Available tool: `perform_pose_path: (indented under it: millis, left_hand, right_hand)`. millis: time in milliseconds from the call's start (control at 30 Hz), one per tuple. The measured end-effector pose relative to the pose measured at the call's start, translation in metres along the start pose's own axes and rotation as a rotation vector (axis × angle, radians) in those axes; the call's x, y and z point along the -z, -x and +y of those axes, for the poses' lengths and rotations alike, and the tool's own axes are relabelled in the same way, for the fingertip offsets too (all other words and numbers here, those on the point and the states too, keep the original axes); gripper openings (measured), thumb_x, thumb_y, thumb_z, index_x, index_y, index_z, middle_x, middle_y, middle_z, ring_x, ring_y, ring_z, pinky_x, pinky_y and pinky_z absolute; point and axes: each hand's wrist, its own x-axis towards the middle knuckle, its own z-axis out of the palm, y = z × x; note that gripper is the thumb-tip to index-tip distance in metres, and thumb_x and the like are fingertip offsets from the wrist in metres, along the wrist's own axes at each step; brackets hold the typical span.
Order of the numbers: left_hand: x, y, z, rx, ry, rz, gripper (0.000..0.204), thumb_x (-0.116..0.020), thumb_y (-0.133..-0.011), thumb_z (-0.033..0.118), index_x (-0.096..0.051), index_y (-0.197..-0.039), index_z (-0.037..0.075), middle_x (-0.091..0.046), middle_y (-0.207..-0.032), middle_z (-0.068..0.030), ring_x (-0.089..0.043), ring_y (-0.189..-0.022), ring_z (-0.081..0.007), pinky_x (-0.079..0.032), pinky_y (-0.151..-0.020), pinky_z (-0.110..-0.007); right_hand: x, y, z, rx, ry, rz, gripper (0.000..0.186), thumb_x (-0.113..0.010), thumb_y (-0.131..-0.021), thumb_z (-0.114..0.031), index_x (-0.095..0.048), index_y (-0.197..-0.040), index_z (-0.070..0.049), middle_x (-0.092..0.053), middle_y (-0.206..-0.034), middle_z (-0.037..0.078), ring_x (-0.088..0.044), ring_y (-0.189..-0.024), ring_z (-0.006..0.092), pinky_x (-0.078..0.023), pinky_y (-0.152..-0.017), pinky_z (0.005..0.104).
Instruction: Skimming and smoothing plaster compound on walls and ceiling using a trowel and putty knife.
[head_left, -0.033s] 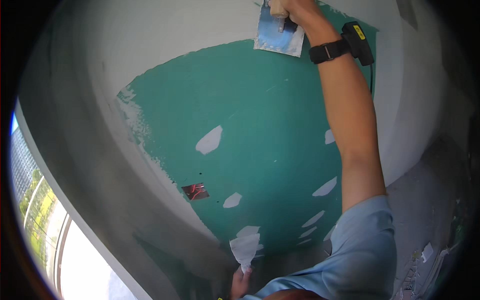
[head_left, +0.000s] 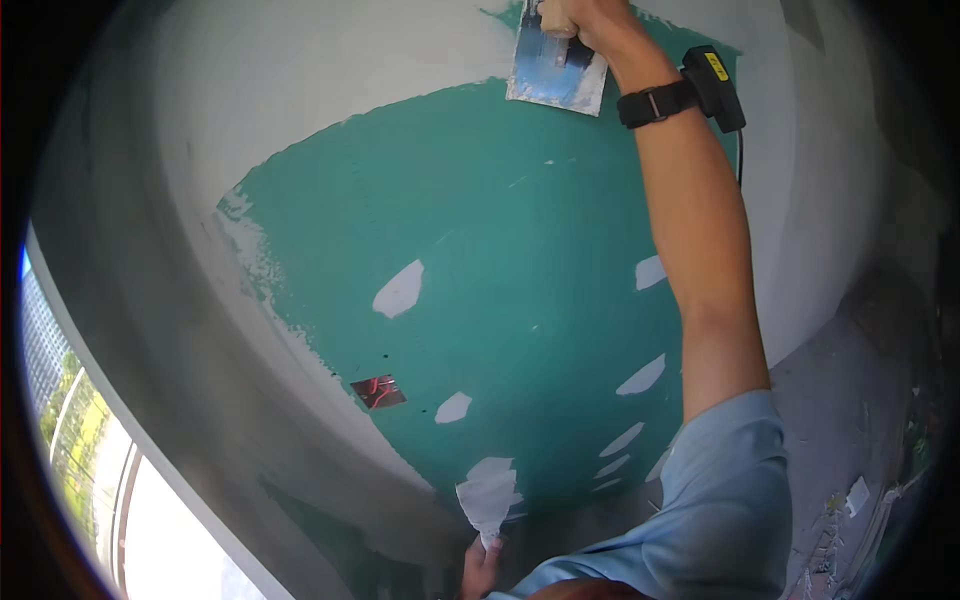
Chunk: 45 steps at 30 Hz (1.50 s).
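Note:
High up, my right hand (head_left: 600, 25) grips the pale handle of a plastering trowel (head_left: 552, 78). The trowel's broad metal blade lies against or close to the wall, over the upper border between white plaster and green; contact cannot be made out. Low down near my body, my left hand (head_left: 481, 568) is closed round the handle of a putty knife (head_left: 487, 498), its wide blade pointing up and coated with whitish putty. Facing me is a large green wall area (head_left: 480, 220) with several white patches, bordered by white plaster (head_left: 330, 70).
A square wall opening with red wires (head_left: 379, 391) is at the lower left of the green area. A window opening (head_left: 150, 510) lies at the far left. Scraps and debris (head_left: 857, 497) lie on the floor at right. A black strapped device (head_left: 715, 88) sits on my right wrist.
The wall's patches and wire opening have shifted slightly left and down in view. Both tools keep nearly the same place in the picture, so the trowel sits a little farther right along the wall.

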Motion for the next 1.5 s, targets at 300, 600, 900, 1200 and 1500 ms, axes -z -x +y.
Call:
perform_pose_path:
  millis: [300, 600, 900, 1200, 1500]
  left_hand:
    - [-0.116, -0.035, 0.016, 0.161, 0.116, -0.083, 0.023, -0.052, -0.089, 0.024, -0.055, -0.091, 0.001, -0.046, -0.060, 0.0008, -0.039, -0.046, -0.0073, -0.031, -0.043, -0.022]
    - [-0.124, -0.015, -0.013, 0.112, 0.106, -0.127, 0.025, -0.050, -0.090, 0.027, -0.052, -0.089, 0.002, -0.044, -0.060, 0.0005, -0.040, -0.047, -0.0084, -0.031, -0.043, -0.023]
    - [-0.081, 0.007, -0.019, 0.033, -0.004, 0.027, 0.027, -0.049, -0.090, 0.029, -0.051, -0.103, 0.005, -0.047, -0.071, 0.0017, -0.042, -0.058, -0.0068, -0.034, -0.051, -0.022]
    - [-0.084, -0.100, 0.092, -0.555, -0.063, -0.048, 0.031, -0.042, -0.093, 0.029, -0.047, -0.082, 0.001, -0.047, -0.061, -0.0007, -0.043, -0.053, -0.0082, -0.033, -0.047, -0.023]
    - [-0.139, -0.213, 0.187, -0.919, -0.177, 0.202, 0.033, -0.040, -0.093, 0.032, -0.046, -0.080, 0.002, -0.046, -0.061, -0.0028, -0.043, -0.051, -0.0104, -0.037, -0.048, -0.025]
  right_hand:
    - [0.229, -0.045, 0.090, -0.135, -0.323, 0.155, 0.036, -0.049, -0.083, -0.038, -0.052, -0.084, -0.003, -0.048, -0.056, 0.007, -0.049, -0.046, 0.0203, -0.041, -0.042, 0.0332]
    - [0.362, 0.003, 0.198, -0.318, -0.645, 0.258, 0.028, -0.055, -0.082, -0.034, -0.050, -0.087, -0.006, -0.050, -0.068, 0.006, -0.050, -0.054, 0.0178, -0.042, -0.045, 0.0303]
    - [0.367, 0.032, 0.026, -0.152, 0.009, 0.361, 0.027, -0.066, -0.073, -0.027, -0.056, -0.083, -0.004, -0.054, -0.062, 0.005, -0.051, -0.047, 0.0136, -0.041, -0.040, 0.0268]
    - [0.447, -0.020, 0.050, -0.176, 0.374, 0.386, 0.028, -0.068, -0.070, -0.028, -0.058, -0.072, -0.001, -0.052, -0.058, 0.003, -0.046, -0.042, 0.0105, -0.039, -0.039, 0.0246]
    - [0.388, -0.155, 0.042, -0.040, 0.495, 0.059, 0.045, -0.057, -0.075, -0.034, -0.057, -0.102, 0.002, -0.062, -0.090, 0.005, -0.048, -0.058, 0.0098, -0.039, -0.043, 0.0255]
